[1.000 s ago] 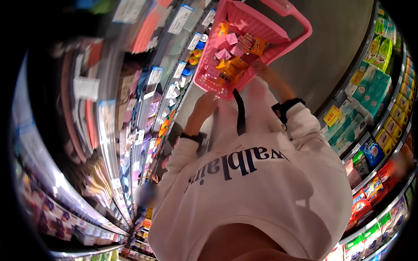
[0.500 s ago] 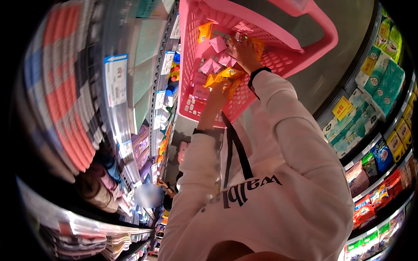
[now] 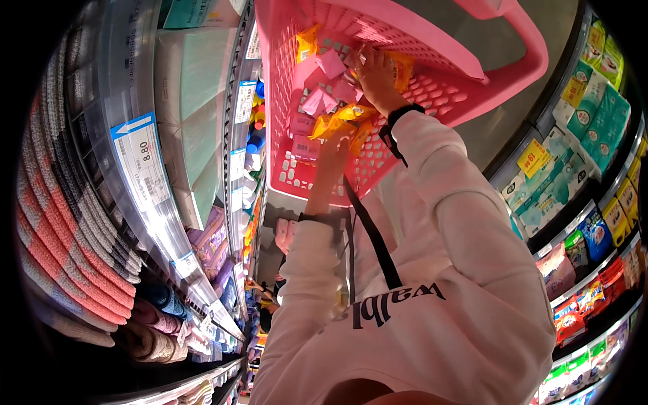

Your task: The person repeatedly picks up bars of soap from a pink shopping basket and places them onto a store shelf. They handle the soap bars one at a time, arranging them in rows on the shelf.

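Note:
Both my hands reach down into a pink plastic shopping basket (image 3: 432, 57) with perforated walls. My left hand (image 3: 333, 155) is closed on an orange packet (image 3: 327, 127) near the basket's near left side. My right hand (image 3: 375, 74) is farther in, fingers apart over the small pink packs, beside another orange packet (image 3: 401, 71) at the right wall. Several pink packs, one of them a folded-looking pink pack (image 3: 318, 101), lie on the basket floor between the hands. Against the far left wall leans a further orange packet (image 3: 307, 42). My right fingertips are partly hidden among the packs.
Shelves close in on the left, with folded checked towels (image 3: 74, 250) and a price label (image 3: 142, 158) on the rail. On the right, shelves carry green tissue packs (image 3: 601, 128) and bagged goods (image 3: 570, 320). Another person's arm (image 3: 255, 285) shows in the aisle, lower left.
The basket has shifted slightly left and nearer in the view, and the left shelf appears turned and closer. Both hands stay inside the basket, with the right fingers moved slightly among the packs.

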The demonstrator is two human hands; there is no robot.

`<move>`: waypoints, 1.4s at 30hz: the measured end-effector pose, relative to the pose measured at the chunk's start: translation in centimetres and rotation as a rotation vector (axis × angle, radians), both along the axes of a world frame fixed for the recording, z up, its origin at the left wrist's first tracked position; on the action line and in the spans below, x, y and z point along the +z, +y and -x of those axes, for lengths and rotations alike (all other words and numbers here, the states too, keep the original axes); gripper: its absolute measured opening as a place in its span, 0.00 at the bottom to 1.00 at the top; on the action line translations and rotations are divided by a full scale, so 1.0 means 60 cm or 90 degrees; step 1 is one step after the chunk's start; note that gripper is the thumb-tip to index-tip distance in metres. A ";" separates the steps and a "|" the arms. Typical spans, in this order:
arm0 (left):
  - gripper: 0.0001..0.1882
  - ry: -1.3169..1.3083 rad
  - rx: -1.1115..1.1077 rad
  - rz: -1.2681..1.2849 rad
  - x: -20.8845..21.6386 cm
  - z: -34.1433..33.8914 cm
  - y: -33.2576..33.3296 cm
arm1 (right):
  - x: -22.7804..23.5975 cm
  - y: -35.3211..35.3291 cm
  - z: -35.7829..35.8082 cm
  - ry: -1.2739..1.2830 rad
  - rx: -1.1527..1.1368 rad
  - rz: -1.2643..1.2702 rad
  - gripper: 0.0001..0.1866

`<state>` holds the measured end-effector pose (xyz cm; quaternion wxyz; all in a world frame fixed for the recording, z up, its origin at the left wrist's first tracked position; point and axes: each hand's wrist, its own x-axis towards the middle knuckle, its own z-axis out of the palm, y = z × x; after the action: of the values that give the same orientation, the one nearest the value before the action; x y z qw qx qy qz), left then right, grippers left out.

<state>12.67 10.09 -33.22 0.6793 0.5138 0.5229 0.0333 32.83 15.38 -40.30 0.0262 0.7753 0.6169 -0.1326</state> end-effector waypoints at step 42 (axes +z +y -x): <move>0.32 0.387 -0.379 -0.186 -0.097 -0.235 0.169 | -0.033 -0.076 0.076 1.015 -1.044 -0.210 0.15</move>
<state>26.77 20.20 -39.03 0.3953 0.7187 0.5180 -0.2426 28.27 10.80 -42.31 -0.5661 0.6332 -0.2206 -0.4795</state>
